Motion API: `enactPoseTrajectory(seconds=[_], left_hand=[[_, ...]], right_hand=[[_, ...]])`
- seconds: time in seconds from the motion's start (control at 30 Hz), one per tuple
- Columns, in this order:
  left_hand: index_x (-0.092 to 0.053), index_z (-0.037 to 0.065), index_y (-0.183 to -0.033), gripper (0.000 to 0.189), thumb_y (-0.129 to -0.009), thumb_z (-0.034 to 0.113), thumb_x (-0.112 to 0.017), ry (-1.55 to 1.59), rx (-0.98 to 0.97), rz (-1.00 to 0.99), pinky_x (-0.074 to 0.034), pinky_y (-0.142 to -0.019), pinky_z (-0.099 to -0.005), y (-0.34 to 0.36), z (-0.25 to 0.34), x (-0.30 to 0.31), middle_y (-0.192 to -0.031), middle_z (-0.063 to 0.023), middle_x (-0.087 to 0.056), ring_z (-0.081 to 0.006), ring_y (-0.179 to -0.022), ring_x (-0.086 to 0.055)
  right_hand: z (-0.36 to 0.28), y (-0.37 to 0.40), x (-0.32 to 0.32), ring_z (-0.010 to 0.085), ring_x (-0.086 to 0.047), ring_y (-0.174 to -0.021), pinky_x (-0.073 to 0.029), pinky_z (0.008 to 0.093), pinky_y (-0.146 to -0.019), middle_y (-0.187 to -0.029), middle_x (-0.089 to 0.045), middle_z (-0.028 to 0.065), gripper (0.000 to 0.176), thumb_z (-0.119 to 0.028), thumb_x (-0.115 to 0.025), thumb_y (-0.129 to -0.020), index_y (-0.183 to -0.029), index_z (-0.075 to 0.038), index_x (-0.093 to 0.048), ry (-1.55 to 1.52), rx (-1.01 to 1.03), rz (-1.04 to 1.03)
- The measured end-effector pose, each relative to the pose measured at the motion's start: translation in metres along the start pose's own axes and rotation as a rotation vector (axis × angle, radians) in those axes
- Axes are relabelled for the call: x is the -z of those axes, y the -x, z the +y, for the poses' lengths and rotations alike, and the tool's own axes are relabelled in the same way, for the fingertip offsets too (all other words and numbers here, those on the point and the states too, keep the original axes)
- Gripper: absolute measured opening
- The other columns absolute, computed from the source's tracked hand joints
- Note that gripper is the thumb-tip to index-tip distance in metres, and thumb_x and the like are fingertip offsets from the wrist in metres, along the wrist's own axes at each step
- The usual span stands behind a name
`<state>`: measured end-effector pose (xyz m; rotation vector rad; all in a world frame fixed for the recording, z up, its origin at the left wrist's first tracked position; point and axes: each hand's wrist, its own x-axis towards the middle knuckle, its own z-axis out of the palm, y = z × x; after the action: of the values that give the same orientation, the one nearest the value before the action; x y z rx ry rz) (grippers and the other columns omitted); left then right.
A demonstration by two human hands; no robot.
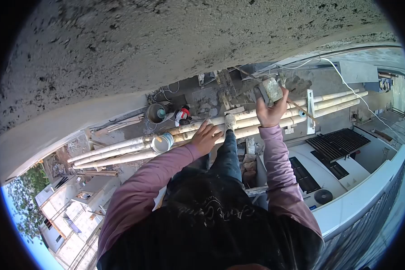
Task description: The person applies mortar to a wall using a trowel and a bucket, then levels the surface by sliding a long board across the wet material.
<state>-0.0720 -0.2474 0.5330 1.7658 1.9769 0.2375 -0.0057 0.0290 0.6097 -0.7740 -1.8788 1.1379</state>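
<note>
My right hand (272,109) is raised above the poles, its fingers wrapped round a mortar-smeared rectangular block (272,89); whether this is a float or a sponge I cannot make out. My left hand (205,138) hangs over the poles with its fingers apart and nothing in it. Beneath both hands runs a row of bamboo poles (247,122), with my shoe (230,121) standing on them. A small pale bucket (162,142) sits on the poles, left of my left hand. Ahead rises a wall coated in rough grey mortar (166,49).
Far below lie a larger bucket (156,113), a red and white bag-like thing (182,115) and loose planks. A white cable (346,85) loops at the right. An upright metal piece (310,111) crosses the poles. A white building (346,175) stands lower right.
</note>
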Motion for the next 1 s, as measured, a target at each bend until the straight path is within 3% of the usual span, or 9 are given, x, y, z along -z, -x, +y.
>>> enactPoseTrajectory(seconds=[0.13,0.23,0.33,0.47,0.5,0.53,0.8,0.9,1.0], left_hand=[[-0.056,0.011,-0.133,0.058,-0.079,0.026,-0.072,0.024,0.592,-0.240,-0.022,-0.115,-0.0533,0.167,-0.066,-0.085,-0.125,-0.0133,-0.052,-0.0321,-0.123,-0.047],[-0.057,0.015,-0.134,0.063,-0.076,0.037,-0.072,0.059,1.012,-0.659,-0.025,-0.112,-0.0544,0.297,-0.087,-0.115,-0.130,-0.0164,-0.055,-0.0346,-0.127,-0.047],[-0.065,0.015,-0.124,0.062,-0.069,0.039,-0.080,0.121,1.281,-0.770,-0.044,-0.099,-0.0499,0.377,-0.083,-0.108,-0.118,-0.0176,-0.064,-0.0346,-0.116,-0.058],[-0.068,0.014,-0.117,0.051,-0.072,0.037,-0.077,0.153,1.232,-0.677,-0.050,-0.091,-0.0454,0.424,-0.095,-0.126,-0.106,-0.0163,-0.069,-0.0335,-0.104,-0.064],[-0.069,0.014,-0.115,0.047,-0.073,0.035,-0.076,0.128,1.168,-0.615,-0.053,-0.088,-0.0442,0.414,-0.093,-0.126,-0.104,-0.0158,-0.070,-0.0328,-0.099,-0.066],[-0.070,0.013,-0.114,0.044,-0.074,0.033,-0.075,0.151,1.221,-0.583,-0.054,-0.084,-0.0428,0.403,-0.094,-0.128,-0.102,-0.0153,-0.070,-0.0318,-0.095,-0.067],[-0.071,0.013,-0.108,0.030,-0.080,0.022,-0.070,0.303,1.359,-0.406,-0.056,-0.076,-0.0377,0.327,-0.113,-0.145,-0.090,-0.0127,-0.072,-0.0257,-0.080,-0.070],[-0.072,0.011,-0.107,0.030,-0.078,0.020,-0.070,0.335,1.283,-0.417,-0.056,-0.079,-0.0377,0.278,-0.118,-0.145,-0.091,-0.0116,-0.072,-0.0271,-0.083,-0.071],[-0.072,0.013,-0.108,0.031,-0.079,0.024,-0.074,0.407,1.062,-0.140,-0.055,-0.083,-0.0386,0.222,-0.117,-0.147,-0.098,-0.0117,-0.071,-0.0271,-0.090,-0.069]], right_hand=[[0.163,0.077,-0.023,0.0274,-0.067,-0.104,-0.051,0.0350,-0.091,-0.111,-0.066,0.0205,0.053,-0.007,-0.077,-0.074,-0.119,0.002,-0.049,0.060,-0.158,0.144],[0.265,0.112,-0.046,0.0304,-0.065,-0.110,-0.050,0.0379,-0.095,-0.117,-0.064,0.0219,0.054,-0.006,-0.080,-0.075,-0.118,0.001,-0.048,0.063,-0.111,0.284],[0.341,0.137,-0.065,0.0317,-0.064,-0.111,-0.048,0.0393,-0.097,-0.120,-0.063,0.0226,0.053,-0.003,-0.075,-0.075,-0.118,0.002,-0.045,0.081,-0.198,0.403],[0.475,0.198,-0.107,0.0358,-0.063,-0.112,-0.048,0.0401,-0.096,-0.120,-0.063,0.0228,0.051,-0.002,-0.068,-0.074,-0.120,0.001,-0.047,0.131,-0.175,0.303],[0.496,0.212,-0.122,0.0354,-0.063,-0.113,-0.048,0.0383,-0.096,-0.121,-0.062,0.0216,0.051,-0.003,-0.069,-0.074,-0.121,-0.001,-0.048,0.113,-0.452,0.240],[0.514,0.222,-0.129,0.0351,-0.063,-0.113,-0.048,0.0379,-0.096,-0.121,-0.062,0.0212,0.051,-0.003,-0.069,-0.074,-0.120,-0.001,-0.048,0.141,-0.430,0.231],[0.521,0.230,-0.133,0.0371,-0.061,-0.115,-0.046,0.0394,-0.098,-0.121,-0.061,0.0236,0.049,0.000,-0.066,-0.075,-0.120,0.001,-0.049,0.122,-0.380,0.268],[0.457,0.203,-0.105,0.0364,-0.062,-0.112,-0.048,0.0395,-0.096,-0.120,-0.062,0.0227,0.049,0.001,-0.067,-0.073,-0.118,0.001,-0.049,0.125,-0.314,0.233],[0.372,0.183,-0.086,0.0378,-0.063,-0.105,-0.049,0.0412,-0.092,-0.114,-0.063,0.0219,0.049,0.001,-0.069,-0.069,-0.115,0.001,-0.051,-0.001,-0.189,0.142]])
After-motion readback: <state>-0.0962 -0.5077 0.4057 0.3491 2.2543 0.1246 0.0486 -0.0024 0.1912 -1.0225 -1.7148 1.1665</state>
